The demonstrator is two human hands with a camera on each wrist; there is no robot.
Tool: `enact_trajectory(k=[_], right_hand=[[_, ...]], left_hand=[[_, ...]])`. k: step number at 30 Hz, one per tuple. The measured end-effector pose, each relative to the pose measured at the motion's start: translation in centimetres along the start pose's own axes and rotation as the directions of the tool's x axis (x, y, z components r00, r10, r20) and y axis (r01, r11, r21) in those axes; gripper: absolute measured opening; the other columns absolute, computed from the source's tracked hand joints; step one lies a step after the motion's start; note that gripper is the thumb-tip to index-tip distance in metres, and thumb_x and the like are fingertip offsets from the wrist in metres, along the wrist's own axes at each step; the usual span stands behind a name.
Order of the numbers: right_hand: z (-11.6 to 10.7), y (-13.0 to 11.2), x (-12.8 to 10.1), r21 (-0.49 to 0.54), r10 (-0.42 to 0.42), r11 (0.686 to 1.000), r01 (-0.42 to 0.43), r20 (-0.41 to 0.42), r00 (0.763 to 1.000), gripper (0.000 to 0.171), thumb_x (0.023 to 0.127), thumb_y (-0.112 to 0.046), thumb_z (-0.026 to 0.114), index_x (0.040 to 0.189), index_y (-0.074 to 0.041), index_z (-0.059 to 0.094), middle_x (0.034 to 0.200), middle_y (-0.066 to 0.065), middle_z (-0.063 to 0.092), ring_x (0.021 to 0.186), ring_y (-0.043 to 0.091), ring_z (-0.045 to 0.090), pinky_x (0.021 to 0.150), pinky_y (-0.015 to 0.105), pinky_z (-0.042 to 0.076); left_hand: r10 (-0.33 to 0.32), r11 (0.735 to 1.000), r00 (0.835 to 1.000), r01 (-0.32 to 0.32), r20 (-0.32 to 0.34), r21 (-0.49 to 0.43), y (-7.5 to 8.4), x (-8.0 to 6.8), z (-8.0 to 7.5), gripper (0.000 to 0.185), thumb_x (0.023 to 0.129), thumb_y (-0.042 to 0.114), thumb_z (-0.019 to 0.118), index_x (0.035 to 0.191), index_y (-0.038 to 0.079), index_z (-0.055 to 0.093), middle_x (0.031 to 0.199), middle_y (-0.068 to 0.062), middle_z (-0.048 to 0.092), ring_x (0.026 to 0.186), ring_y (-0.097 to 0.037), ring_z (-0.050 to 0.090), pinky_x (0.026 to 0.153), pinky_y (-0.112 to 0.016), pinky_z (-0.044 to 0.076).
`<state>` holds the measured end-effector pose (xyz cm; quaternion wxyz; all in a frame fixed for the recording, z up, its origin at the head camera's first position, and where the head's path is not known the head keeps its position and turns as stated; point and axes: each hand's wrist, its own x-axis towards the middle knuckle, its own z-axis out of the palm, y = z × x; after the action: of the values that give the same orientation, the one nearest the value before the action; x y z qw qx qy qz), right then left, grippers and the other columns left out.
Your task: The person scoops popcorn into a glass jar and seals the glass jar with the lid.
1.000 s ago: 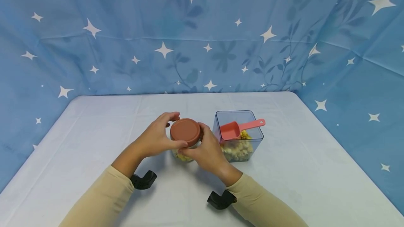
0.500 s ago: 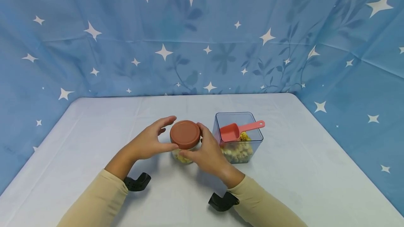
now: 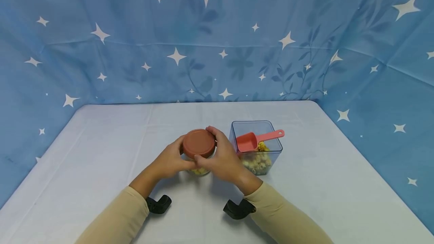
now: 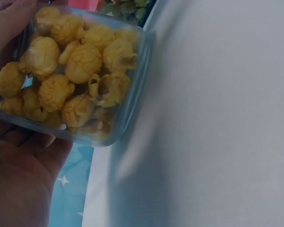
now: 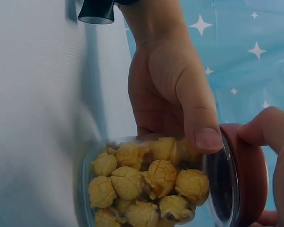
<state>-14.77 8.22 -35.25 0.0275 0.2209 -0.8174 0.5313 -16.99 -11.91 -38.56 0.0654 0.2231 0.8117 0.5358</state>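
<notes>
A small clear jar (image 3: 200, 170) of caramel popcorn stands at the middle of the white table, capped with a brown-red lid (image 3: 199, 143). My left hand (image 3: 171, 159) grips the jar's glass body from the left, thumb across its wall. From the right, my right hand (image 3: 222, 157) curls its fingers round the lid's rim. The left wrist view shows the popcorn jar (image 4: 71, 80) lying against my left palm (image 4: 19, 175). The right wrist view has the jar (image 5: 146, 189), the lid (image 5: 248, 175) and the left hand's thumb (image 5: 199, 118) pressed on the glass.
Just right of the jar stands a clear square container (image 3: 271, 153) partly filled with popcorn, and a pink scoop (image 3: 252, 139) lies across its top. White cloth covers the table (image 3: 101, 142). A blue star-patterned curtain (image 3: 217, 37) closes in the back and both sides.
Half a second ago my left hand had spread away from the jar; it now grips the jar's body again. My right hand has shifted its fingers further round the lid.
</notes>
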Motion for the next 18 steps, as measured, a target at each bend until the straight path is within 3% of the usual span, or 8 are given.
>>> enact_trajectory(k=[8, 15, 18], right_hand=[[0.20, -0.24, -0.11, -0.099, 0.028, 0.994, -0.036, -0.081, 0.996, 0.090, 0.080, -0.031, 0.084, 0.147, 0.005, 0.036, 0.136, 0.016, 0.047, 0.121, 0.028, 0.050, 0.097, 0.048, 0.047], [0.35, -0.18, 0.31, -0.066, -0.006, 0.998, 0.007, 0.017, 1.000, 0.085, 0.084, -0.023, 0.076, 0.151, 0.004, 0.031, 0.139, 0.015, 0.046, 0.119, 0.026, 0.053, 0.094, 0.044, 0.052], [0.52, -0.07, 0.29, -0.066, -0.003, 0.998, 0.003, 0.004, 1.000, 0.082, 0.083, -0.022, 0.076, 0.149, 0.003, 0.035, 0.137, 0.013, 0.049, 0.117, 0.025, 0.054, 0.093, 0.043, 0.052]], left_hand=[[0.006, 1.000, 1.000, -0.006, 0.012, -0.003, 0.09, -0.15, -0.04, 0.081, 0.081, 0.026, 0.082, 0.148, 0.005, 0.041, 0.139, -0.007, 0.054, 0.134, -0.029, 0.046, 0.109, -0.056, 0.036], [0.006, 1.000, 1.000, -0.006, 0.006, 0.019, -0.03, -0.21, -0.12, 0.081, 0.080, 0.023, 0.080, 0.148, 0.003, 0.040, 0.141, -0.009, 0.053, 0.135, -0.029, 0.046, 0.110, -0.053, 0.036], [0.011, 1.000, 1.000, -0.011, 0.006, 0.009, 0.02, -0.21, -0.05, 0.080, 0.080, 0.020, 0.079, 0.148, 0.003, 0.041, 0.140, -0.009, 0.054, 0.133, -0.028, 0.047, 0.110, -0.052, 0.036]])
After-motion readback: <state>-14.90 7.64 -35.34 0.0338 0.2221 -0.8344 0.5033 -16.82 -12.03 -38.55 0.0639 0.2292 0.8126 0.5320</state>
